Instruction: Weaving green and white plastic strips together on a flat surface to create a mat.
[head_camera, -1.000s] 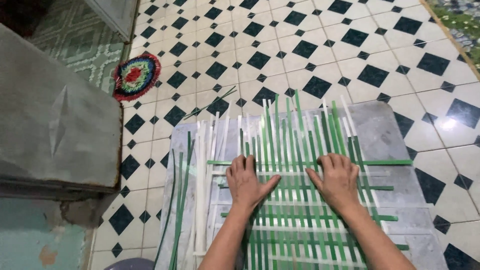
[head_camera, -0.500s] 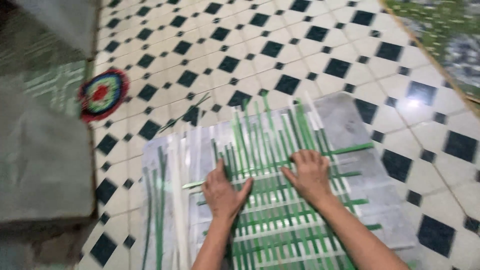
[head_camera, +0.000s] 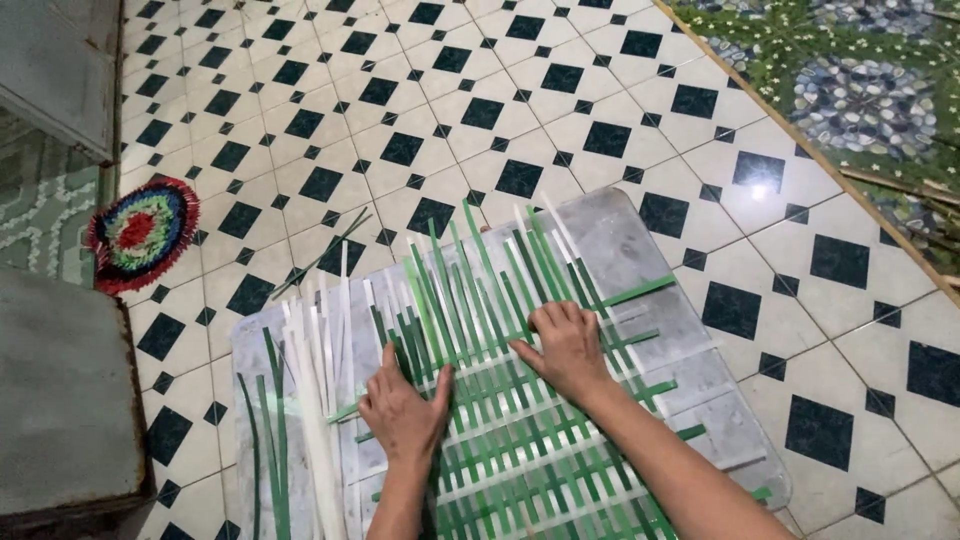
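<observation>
A woven mat of green and white strips (head_camera: 520, 440) lies on a clear plastic sheet (head_camera: 690, 350) on the tiled floor. My left hand (head_camera: 403, 408) presses flat on the mat's left part, fingers spread over the upright strips. My right hand (head_camera: 566, 347) lies flat on the mat's upper right, fingers pointing left across the strips. Neither hand grips anything. Loose ends of the upright strips (head_camera: 470, 270) fan out beyond my hands.
Loose white strips (head_camera: 318, 400) and green strips (head_camera: 272, 430) lie at the sheet's left. A round multicoloured woven piece (head_camera: 140, 233) rests on the floor at left. A grey block (head_camera: 60, 400) sits at lower left. A flowered mat (head_camera: 860, 90) covers the upper right.
The view has swung, shifting the mat rightward in frame. Both hands stay flat on the weave, the right hand's fingers now turned further left.
</observation>
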